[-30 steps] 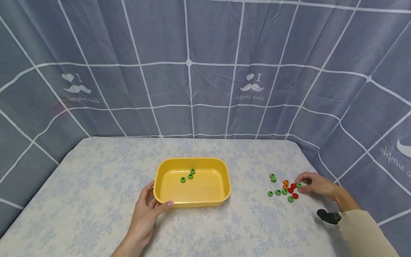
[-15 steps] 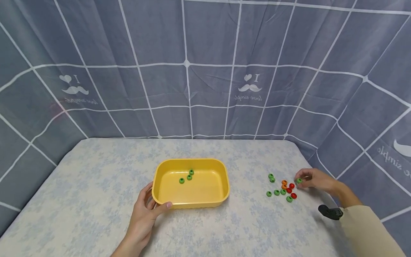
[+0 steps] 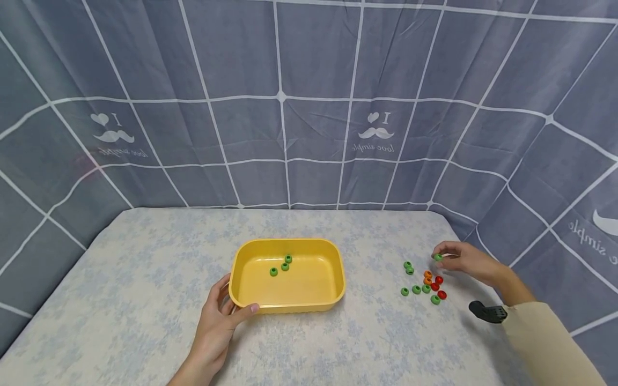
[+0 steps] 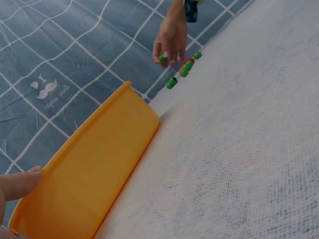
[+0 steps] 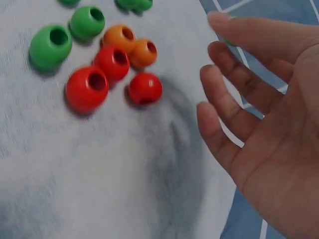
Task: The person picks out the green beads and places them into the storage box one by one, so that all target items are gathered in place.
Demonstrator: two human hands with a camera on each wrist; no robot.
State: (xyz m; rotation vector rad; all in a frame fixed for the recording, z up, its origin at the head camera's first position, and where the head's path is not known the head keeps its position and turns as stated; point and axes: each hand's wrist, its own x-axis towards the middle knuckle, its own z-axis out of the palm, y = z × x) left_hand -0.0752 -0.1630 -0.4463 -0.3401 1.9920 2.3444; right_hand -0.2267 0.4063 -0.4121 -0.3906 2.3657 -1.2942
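Backdrop: a grey-blue grid-printed curtain (image 3: 309,107) hangs round three sides of the work surface. Surface: a table (image 3: 145,300) under a pale floral cloth. Container: one yellow tray (image 3: 288,275), oblong with rounded corners, long axis running 9 to 3 o'clock in the head view, set near the table's centre; inside, toward its far left part, lie three green beads (image 3: 281,265), close together. Left hand (image 3: 217,321): at the tray's 7 o'clock corner, thumb laid along the near rim and fingers curled round the left end wall, gripping the tray; the left wrist view shows only the thumb tip against the outer wall. Right hand (image 3: 465,261): at about 3 o'clock from the tray and well apart from it, raised just above the table, thumb and forefinger pinching a single green bead (image 3: 438,257); the remaining fingers are loosely curved, as the right wrist view shows, though the pinch itself falls outside that view. Loose beads (image 3: 422,281): a small cluster on the cloth, just below and toward 7 o'clock of the right hand, made up of green, orange and red pieces, each bored through with a hole; some touch, others lie a little apart. Governing relation: the tray lies toward 9 o'clock from the pinched bead, its open top facing up, its right end wall the nearest part; the right hand is far nearer the cluster than the left.
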